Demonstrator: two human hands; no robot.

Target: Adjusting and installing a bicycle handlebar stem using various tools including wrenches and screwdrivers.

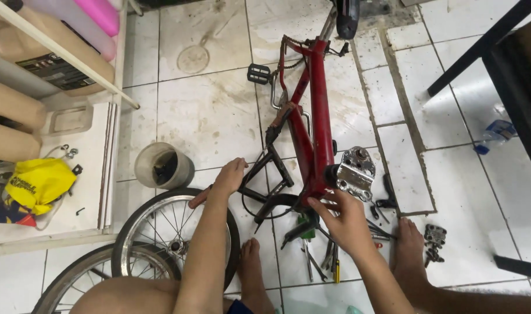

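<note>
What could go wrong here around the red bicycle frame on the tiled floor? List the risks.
1. The red bicycle frame lies loose on the floor, steadied only by the left hand and right hand; it may shift and pinch fingers.
2. Bare feet sit beside scattered metal hand tools and small metal parts; a step could hurt.

- The red bicycle frame [316, 110] runs out past the top edge.
- The lower wheel [97, 276] is cut by the bottom edge and partly hidden behind a knee.
- Tools [323, 259] under the right hand [344, 218] are too jumbled to tell apart.
- The left hand [229, 176] hides what it grips.
</note>
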